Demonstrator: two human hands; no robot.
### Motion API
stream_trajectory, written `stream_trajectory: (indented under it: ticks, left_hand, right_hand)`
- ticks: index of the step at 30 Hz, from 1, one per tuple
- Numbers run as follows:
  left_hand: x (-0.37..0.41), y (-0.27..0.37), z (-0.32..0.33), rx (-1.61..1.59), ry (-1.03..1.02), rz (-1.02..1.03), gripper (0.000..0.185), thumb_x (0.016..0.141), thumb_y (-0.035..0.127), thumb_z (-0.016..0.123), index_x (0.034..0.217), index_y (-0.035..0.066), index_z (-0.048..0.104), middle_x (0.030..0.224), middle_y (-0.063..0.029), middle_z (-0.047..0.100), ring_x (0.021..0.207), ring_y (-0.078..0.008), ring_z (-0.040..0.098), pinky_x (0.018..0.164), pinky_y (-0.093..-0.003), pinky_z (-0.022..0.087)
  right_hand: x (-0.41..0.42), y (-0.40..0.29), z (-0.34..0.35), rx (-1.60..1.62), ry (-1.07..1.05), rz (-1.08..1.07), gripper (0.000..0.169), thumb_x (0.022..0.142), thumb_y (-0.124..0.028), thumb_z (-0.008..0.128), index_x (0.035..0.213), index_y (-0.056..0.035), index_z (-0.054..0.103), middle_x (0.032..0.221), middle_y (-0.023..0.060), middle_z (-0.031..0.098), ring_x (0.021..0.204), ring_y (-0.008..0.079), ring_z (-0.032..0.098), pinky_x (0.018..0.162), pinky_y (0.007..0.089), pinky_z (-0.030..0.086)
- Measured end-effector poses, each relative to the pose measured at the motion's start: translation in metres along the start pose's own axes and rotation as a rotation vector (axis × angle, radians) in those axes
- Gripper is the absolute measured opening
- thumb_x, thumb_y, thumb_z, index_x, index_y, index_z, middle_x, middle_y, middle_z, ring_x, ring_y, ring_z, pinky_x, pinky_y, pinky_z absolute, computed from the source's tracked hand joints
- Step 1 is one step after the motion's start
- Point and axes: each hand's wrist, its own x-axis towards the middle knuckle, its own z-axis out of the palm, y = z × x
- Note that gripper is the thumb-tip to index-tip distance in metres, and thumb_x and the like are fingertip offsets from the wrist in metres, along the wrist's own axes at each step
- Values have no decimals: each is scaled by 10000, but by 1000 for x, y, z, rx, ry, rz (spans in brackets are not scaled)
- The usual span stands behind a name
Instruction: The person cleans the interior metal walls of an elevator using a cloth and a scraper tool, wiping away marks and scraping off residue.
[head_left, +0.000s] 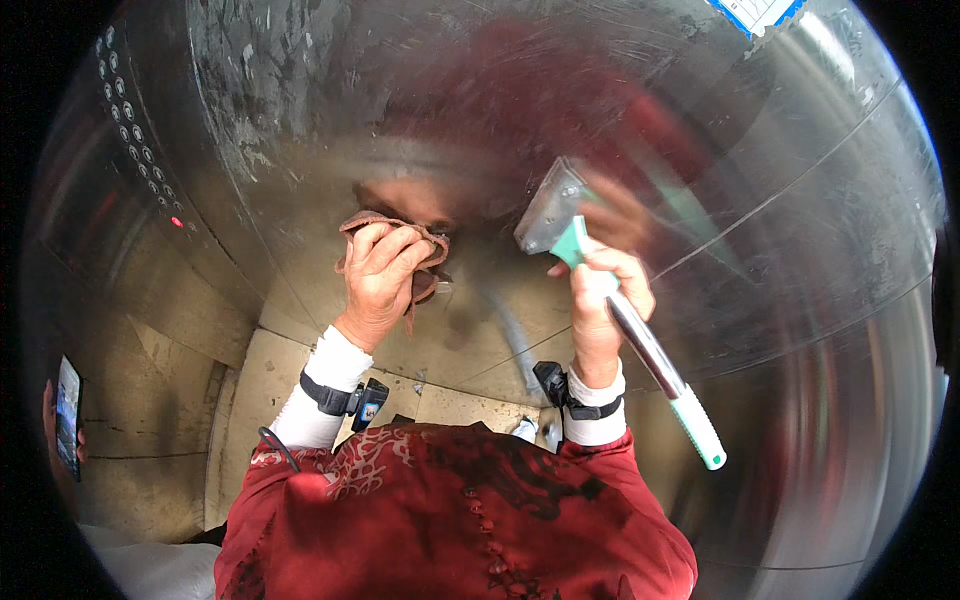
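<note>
My left hand grips a bunched brown cloth close to the metal elevator wall. Whether the cloth touches the wall, I cannot tell. A long-handled scraper is in my right hand, my fingers wrapped around its neck below the head. Its wide scraper head points up and left, near the wall; contact is not clear. The metal shaft runs down to the right and ends in a pale green grip. Blurred reflections of my hands and red garment show in the wall.
Two columns of round elevator buttons run along the left, one lit red. At the far left, another person's hand holds a phone. A torn blue-and-white notice clings to the upper right wall. Pale floor lies below.
</note>
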Motion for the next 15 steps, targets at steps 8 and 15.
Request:
stream_trajectory:
  ticks: [8, 15]
  left_hand:
    - [0, -1, 2, -8, 11, 6, 277, 647, -87, 659, 892, 42, 665, 946, -58, 621, 896, -275, 541, 787, -384, 476]
    - [-3, -4, 4, 4, 14, 0, 238, 682, 18, 654, 909, 88, 675, 990, -16, 624, 927, -255, 528, 813, -401, 436]
  right_hand:
    - [-4, 8, 5, 35, -15, 24, 144, 848, 4, 618, 988, 5, 584, 1064, 233, 639, 797, 232, 642, 688, 351, 554]
    - [-4, -4, 6, -29, 9, 81, 168, 842, -59, 662, 975, 12, 588, 1016, 228, 652, 731, 230, 645, 662, 348, 539]
